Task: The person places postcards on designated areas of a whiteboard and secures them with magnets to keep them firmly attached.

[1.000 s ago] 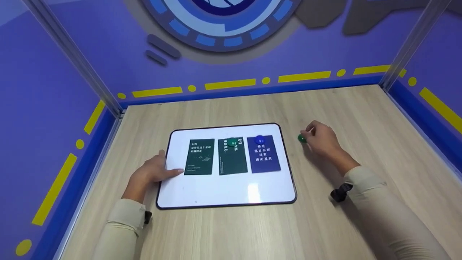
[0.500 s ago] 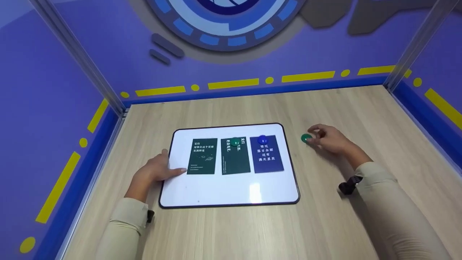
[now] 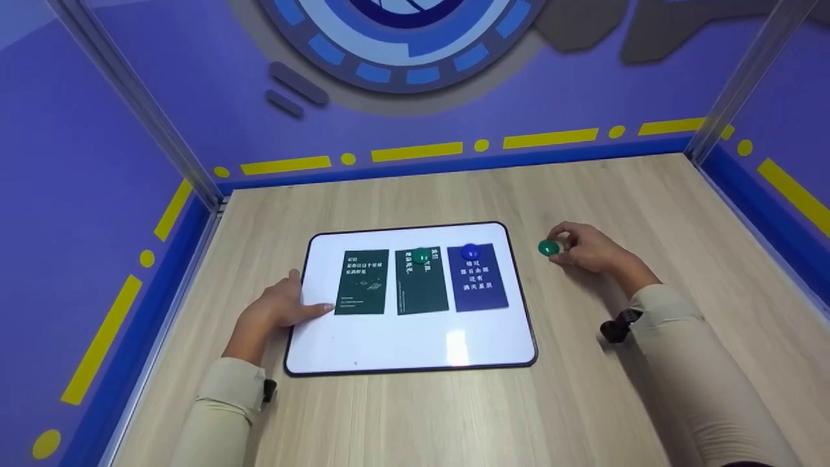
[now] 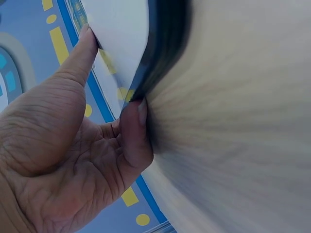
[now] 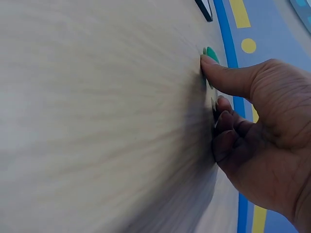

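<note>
A white magnetic whiteboard [image 3: 389,344] with a dark frame lies flat on the table. My left hand [image 3: 279,308] grips its left edge, the thumb over the white face with its tip at the lower left corner of a dark green card [image 3: 360,283]. In the left wrist view, curled fingers [image 4: 136,136] meet the frame. Right of the board, my right hand [image 3: 583,248] pinches a round green magnet [image 3: 548,247] between thumb and index finger, low at the table. That magnet [image 5: 212,54] is partly behind the thumb in the right wrist view.
On the board, a second green card [image 3: 423,292] has a green magnet [image 3: 420,255] near its top. A blue card [image 3: 481,295] to its right bears a blue magnet [image 3: 470,251]. Purple-blue panels [image 3: 415,123] wall in the wooden table [image 3: 415,421].
My right hand has shifted slightly right, and its thumb and index finger have spread around the green magnet, which shows more. The left hand and board stay put; the view shifts a little.
</note>
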{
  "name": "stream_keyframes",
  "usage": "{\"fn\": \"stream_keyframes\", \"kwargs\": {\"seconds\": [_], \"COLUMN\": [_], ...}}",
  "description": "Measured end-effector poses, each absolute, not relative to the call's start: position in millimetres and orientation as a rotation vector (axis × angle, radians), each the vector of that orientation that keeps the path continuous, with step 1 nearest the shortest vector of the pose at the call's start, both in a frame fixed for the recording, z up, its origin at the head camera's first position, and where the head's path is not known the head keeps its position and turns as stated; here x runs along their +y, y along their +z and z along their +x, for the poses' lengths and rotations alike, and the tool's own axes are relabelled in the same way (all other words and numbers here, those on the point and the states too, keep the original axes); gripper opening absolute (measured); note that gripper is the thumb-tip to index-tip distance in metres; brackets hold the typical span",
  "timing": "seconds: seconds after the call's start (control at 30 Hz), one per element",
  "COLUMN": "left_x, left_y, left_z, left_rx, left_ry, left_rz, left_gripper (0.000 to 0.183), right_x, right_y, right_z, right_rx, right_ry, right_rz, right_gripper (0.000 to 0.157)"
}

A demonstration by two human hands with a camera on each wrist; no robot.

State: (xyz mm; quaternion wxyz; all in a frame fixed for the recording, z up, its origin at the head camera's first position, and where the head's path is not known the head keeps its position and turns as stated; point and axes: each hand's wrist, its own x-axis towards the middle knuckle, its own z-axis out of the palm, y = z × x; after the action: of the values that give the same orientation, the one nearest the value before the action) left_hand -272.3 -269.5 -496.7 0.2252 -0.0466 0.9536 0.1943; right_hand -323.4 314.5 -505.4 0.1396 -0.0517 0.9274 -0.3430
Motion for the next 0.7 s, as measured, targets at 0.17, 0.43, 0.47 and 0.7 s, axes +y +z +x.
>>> {"fn": "stream_keyframes", "kwargs": {"seconds": [0.17, 0.43, 0.47, 0.7], "left_x": [-269.6, -269.2, -269.1, -269.4], "left_y": [-499.9, -499.4, -499.3, -499.8], "left_z": [-271.9, -273.3, -273.3, -271.6], "left_rx": [2.645, 2.637, 2.633, 2.646], "left_ry": [0.53, 0.529, 0.533, 0.538], "left_rz": [-0.136, -0.141, -0.143, -0.132], "left_gripper": [0.126, 0.127, 0.127, 0.126], "right_x": [311.4, 307.7, 307.6, 305.9], "right_y": [-503.4, -502.8, -502.9, -503.7], "right_z": [-323.7, -323.6, -324.0, -324.4], "right_rx": [2.659, 2.667, 2.67, 2.685], "right_ry": [-1.011, -0.975, -0.972, -0.967], "right_rz": [-0.116, -0.072, -0.074, -0.079], "right_gripper": [0.041, 0.042, 0.041, 0.038]}}
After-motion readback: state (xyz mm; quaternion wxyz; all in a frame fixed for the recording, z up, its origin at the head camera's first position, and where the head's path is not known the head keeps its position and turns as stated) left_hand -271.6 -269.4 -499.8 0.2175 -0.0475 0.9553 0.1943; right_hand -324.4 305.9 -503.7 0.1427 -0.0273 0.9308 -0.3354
